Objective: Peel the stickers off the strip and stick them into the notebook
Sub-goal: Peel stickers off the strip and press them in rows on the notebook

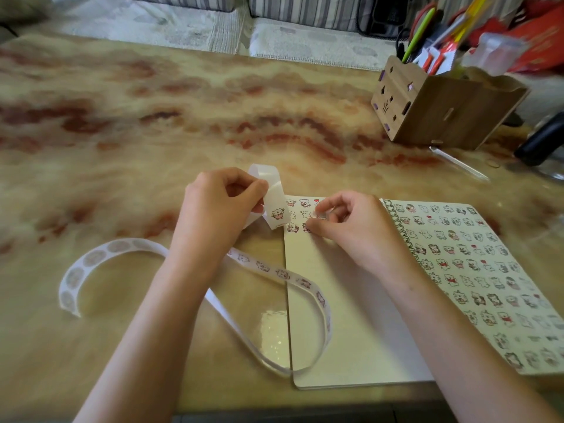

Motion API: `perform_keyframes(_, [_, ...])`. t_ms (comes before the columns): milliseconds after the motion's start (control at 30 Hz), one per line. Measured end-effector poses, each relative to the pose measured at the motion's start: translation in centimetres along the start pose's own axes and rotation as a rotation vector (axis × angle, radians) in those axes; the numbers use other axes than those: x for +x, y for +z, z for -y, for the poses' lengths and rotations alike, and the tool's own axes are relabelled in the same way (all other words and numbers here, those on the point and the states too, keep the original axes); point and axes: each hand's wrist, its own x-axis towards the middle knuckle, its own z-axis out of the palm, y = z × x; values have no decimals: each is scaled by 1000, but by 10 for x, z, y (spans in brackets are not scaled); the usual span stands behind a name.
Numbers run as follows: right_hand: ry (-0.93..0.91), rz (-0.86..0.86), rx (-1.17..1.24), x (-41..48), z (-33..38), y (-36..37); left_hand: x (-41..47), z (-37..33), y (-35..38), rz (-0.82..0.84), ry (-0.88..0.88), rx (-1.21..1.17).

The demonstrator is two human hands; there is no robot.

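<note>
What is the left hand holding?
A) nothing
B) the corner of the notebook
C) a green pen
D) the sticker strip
D: the left hand pinches the sticker strip beside the notebook, where the right hand pinches a sticker at the page.

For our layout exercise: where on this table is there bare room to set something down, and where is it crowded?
Bare: the tabletop left of the wooden organizer, beyond the sticker strip; also the notebook's left page below its stickers. Crowded: near-left, where the strip loops.
</note>
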Motion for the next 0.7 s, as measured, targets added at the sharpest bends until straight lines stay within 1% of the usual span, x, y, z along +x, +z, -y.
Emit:
perform_keyframes(233, [-14, 16, 13, 7, -7, -1, -1, 0, 0, 3, -7, -10])
perform_keyframes(400, [-11, -14, 26, 5, -5, -1, -1, -1, 0, -1, 1, -13])
perform_keyframes(533, [-44, -47, -102, 2, -4, 5, -1, -3, 1, 10, 6, -36])
perform_keyframes(700, [-65, -45, -125, 4, -6, 3, -2, -5, 1, 12, 23, -56])
